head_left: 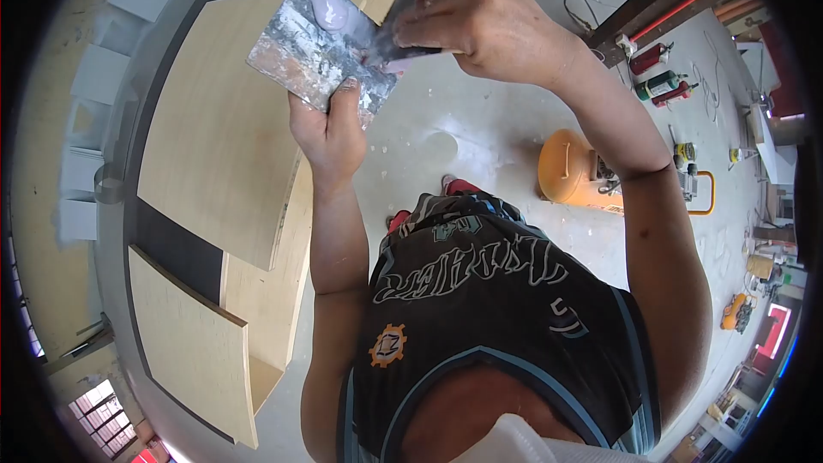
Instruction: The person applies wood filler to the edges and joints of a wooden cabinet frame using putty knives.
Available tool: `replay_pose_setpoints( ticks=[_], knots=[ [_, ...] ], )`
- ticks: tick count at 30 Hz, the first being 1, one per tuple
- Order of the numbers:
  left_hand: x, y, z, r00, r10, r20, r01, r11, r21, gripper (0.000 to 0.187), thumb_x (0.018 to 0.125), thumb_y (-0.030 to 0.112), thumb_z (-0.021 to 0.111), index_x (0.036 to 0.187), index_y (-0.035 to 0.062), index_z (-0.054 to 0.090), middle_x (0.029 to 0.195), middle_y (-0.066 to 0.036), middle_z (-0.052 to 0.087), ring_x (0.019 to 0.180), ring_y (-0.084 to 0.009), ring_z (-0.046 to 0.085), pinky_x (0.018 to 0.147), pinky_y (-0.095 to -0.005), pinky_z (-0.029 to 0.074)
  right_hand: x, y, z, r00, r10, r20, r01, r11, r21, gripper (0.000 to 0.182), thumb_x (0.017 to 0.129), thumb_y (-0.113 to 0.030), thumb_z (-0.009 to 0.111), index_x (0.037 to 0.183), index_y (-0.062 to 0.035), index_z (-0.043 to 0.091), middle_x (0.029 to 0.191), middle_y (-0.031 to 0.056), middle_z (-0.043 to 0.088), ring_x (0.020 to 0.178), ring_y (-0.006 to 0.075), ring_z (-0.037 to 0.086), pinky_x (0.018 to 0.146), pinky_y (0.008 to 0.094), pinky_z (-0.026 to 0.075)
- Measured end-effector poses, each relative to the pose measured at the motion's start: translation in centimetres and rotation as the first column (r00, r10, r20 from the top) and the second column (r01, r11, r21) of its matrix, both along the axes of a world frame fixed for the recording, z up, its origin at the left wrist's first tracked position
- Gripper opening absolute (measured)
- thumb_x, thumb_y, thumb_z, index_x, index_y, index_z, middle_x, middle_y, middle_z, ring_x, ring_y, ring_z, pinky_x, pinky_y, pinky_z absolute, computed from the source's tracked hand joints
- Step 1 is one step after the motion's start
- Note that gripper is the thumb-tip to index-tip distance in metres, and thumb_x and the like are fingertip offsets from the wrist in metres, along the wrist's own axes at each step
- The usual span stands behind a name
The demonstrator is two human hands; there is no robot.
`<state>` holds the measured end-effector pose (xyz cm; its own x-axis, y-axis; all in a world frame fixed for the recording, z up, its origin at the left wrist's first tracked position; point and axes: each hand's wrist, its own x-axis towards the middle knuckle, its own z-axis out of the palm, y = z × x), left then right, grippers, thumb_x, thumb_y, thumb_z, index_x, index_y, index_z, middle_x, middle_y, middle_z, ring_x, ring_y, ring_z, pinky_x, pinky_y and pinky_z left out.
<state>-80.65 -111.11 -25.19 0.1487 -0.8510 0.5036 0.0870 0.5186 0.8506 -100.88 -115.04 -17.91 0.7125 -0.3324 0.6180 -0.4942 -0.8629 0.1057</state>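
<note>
Putty: pale lilac-white filler (328,2) lies in a lump on the far part of a smeared metal plate (313,47), the plate held up in the air in front of the person.
Left hand: left hand (328,133) grips the plate's near edge, fingers closed around it from below.
Right hand: right hand (480,21) is closed on a putty knife (396,30) whose blade lies across the plate's right edge, touching it.
Step in hand: by the look of it, filler is being worked or gathered on the plate with the blade.
Next move calls for: likely a flat scrape toward the lump, plate held steady so nothing slides off.
Surface: light plywood panels (223,129) of an unfinished cabinet stand at left, just beyond the plate; a further panel (193,347) sits nearer.
Room: dusty concrete floor (446,133) below; an orange compressor tank (570,170) at right; red and green canisters (658,77) farther right, well apart from the hands.
</note>
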Motion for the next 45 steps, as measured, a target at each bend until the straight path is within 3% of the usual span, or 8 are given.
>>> replay_pose_setpoints(
  ticks=[9, 15, 21, 23, 25, 30, 41, 45],
  knots=[
    [0.0, -0.5, -0.2, 0.985, 0.098, -0.140, -0.109, 0.991, -0.073, 0.051, 0.076, -0.005, 0.050, 0.125, -0.0032, 0.040, 0.115, -0.011, 0.051, 0.103, -0.0191, 0.051, 0.086, -0.0303, 0.044, -2.7, 0.5, -4.2, 0.998, -0.065, -0.004, 0.065, 0.981, 0.184, 0.035, 0.060, 0.007, 0.057, 0.090, -0.0087, 0.067, 0.085, 0.0044, 0.067, 0.089, 0.0209, 0.061, 0.082, 0.0339, 0.049],
    [-2.5, -1.2, -1.0, 0.828, -0.027, -0.560, 0.079, 0.995, 0.069, 0.050, 0.075, -0.001, 0.050, 0.124, 0.0001, 0.040, 0.114, -0.013, 0.051, 0.099, -0.0244, 0.055, 0.079, -0.0358, 0.050, -0.7, 2.2, -6.7, 0.542, -0.124, 0.831, -0.319, 0.884, 0.341, 0.024, 0.078, 0.015, 0.055, 0.098, 0.0036, 0.064, 0.100, 0.0162, 0.065, 0.094, 0.0246, 0.062, 0.083, 0.0330, 0.048],
    [-1.8, -1.0, -1.0, 0.782, -0.190, -0.593, 0.299, 0.950, 0.090, 0.044, 0.076, 0.007, 0.050, 0.119, -0.0001, 0.042, 0.111, -0.015, 0.052, 0.097, -0.0296, 0.057, 0.064, -0.0423, 0.053, -2.8, 1.7, -7.7, 0.821, -0.223, 0.526, -0.023, 0.907, 0.421, 0.042, 0.070, 0.014, 0.056, 0.105, -0.0087, 0.065, 0.098, 0.0114, 0.066, 0.088, 0.0246, 0.064, 0.080, 0.0276, 0.050],
    [-1.4, -1.1, -0.7, 0.758, -0.186, -0.625, 0.297, 0.952, 0.076, 0.046, 0.076, 0.005, 0.050, 0.121, -0.0002, 0.041, 0.112, -0.016, 0.052, 0.097, -0.0297, 0.057, 0.064, -0.0424, 0.054, -4.5, 0.3, -6.8, 0.971, -0.201, 0.129, 0.171, 0.962, 0.213, 0.050, 0.064, 0.015, 0.054, 0.106, -0.0104, 0.065, 0.102, 0.0071, 0.065, 0.095, 0.0270, 0.061, 0.084, 0.0308, 0.050],
    [-1.2, -1.6, -0.7, 0.859, -0.159, -0.486, 0.234, 0.967, 0.096, 0.048, 0.076, 0.002, 0.049, 0.123, 0.0004, 0.039, 0.114, -0.017, 0.051, 0.097, -0.0293, 0.057, 0.065, -0.0429, 0.055, -4.8, 0.3, -4.3, 0.945, -0.211, 0.249, 0.166, 0.968, 0.188, 0.054, 0.061, 0.015, 0.051, 0.105, -0.0131, 0.065, 0.106, 0.0052, 0.064, 0.101, 0.0237, 0.059, 0.091, 0.0326, 0.047],
    [-1.9, -2.2, -0.8, 0.886, -0.170, -0.431, 0.214, 0.975, 0.055, 0.051, 0.076, -0.003, 0.050, 0.126, -0.0008, 0.037, 0.117, -0.014, 0.050, 0.101, -0.0239, 0.054, 0.077, -0.0364, 0.050, -3.5, 1.7, -0.2, 0.974, -0.179, -0.141, 0.169, 0.982, -0.079, 0.050, 0.062, 0.010, 0.058, 0.106, -0.0144, 0.066, 0.111, 0.0025, 0.063, 0.112, 0.0226, 0.055, 0.096, 0.0388, 0.043],
    [-1.8, -1.9, -1.2, 0.912, -0.126, -0.390, 0.194, 0.971, 0.140, 0.050, 0.077, -0.004, 0.051, 0.125, -0.0037, 0.038, 0.118, -0.011, 0.050, 0.105, -0.0182, 0.050, 0.090, -0.0311, 0.042, -2.8, 0.7, 0.1, 0.976, -0.155, -0.150, 0.127, 0.976, -0.179, 0.044, 0.062, 0.006, 0.060, 0.101, -0.0139, 0.067, 0.113, 0.0008, 0.062, 0.113, 0.0212, 0.054, 0.099, 0.0404, 0.041],
    [-1.2, -2.3, -1.4, 0.867, -0.126, -0.482, 0.221, 0.965, 0.144, 0.049, 0.076, -0.003, 0.049, 0.124, -0.0017, 0.039, 0.114, -0.013, 0.051, 0.097, -0.0240, 0.056, 0.075, -0.0370, 0.052, -3.3, 1.6, 1.2, 0.965, -0.175, -0.197, 0.155, 0.982, -0.111, 0.042, 0.061, 0.003, 0.063, 0.099, -0.0135, 0.067, 0.114, 0.0009, 0.062, 0.114, 0.0211, 0.054, 0.099, 0.0415, 0.041]
  ],
)
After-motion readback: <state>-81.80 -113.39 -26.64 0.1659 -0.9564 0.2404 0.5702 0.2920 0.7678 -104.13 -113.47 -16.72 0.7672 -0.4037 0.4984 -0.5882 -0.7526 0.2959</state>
